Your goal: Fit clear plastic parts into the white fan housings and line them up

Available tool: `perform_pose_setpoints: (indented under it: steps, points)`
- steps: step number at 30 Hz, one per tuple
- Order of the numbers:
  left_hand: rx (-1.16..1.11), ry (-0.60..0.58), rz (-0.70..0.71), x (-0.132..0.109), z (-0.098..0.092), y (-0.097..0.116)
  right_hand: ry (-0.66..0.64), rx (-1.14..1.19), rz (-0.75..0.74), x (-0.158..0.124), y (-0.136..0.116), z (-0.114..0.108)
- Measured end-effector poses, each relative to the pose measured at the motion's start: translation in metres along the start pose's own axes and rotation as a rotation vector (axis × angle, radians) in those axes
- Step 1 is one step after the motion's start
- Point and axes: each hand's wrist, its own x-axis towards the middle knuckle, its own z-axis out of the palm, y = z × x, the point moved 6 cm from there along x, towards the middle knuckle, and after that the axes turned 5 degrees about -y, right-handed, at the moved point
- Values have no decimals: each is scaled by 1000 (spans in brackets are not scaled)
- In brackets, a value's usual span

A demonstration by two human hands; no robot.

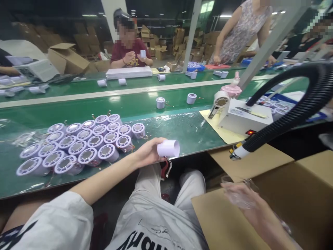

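My left hand (147, 151) is closed round a small white cylinder part (169, 148) with thin wires hanging from it, held over the front edge of the green table (192, 132). My right hand (240, 194) is blurred over an open cardboard box (307, 194); it seems to hold a clear plastic bag (235, 190). Several identical round white parts (78, 142) lie in a tight cluster on the table to the left of my left hand.
A white tape dispenser machine (241, 116) stands on a yellow sheet at the right. A black corrugated hose (293, 111) arcs over the box. Single white parts (160, 102) lie on the green conveyor. Other people work across the belt, among cardboard boxes.
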Motion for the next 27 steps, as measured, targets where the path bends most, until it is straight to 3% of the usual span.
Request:
perform_pose_setpoints:
  steps: [3, 6, 9, 13, 17, 20, 25, 27]
  points:
    - [-305, -104, -61, 0, 31, -37, -134, -145, -75, -1, -25, 47]
    - [-601, -83, -143, -2, 46, -65, -241, -256, -158, -4, -45, 84]
    - [-491, -81, -207, -1, 48, -82, -299, -249, -182, -7, -48, 103]
    - [-184, -94, -186, 2, 40, -91, -366, -43, -28, -7, -31, 111]
    - [-92, 4, -158, 3, 28, -96, -449, 300, 72, -5, -20, 119]
    - [-63, 10, -179, 3, 27, -97, -427, 399, 92, -2, -19, 121]
    - [-146, -260, -361, -7, 46, -103, -349, 437, 212, -2, -19, 114]
    - [-89, -331, -361, -10, 50, -106, -305, 265, 149, -4, -27, 106]
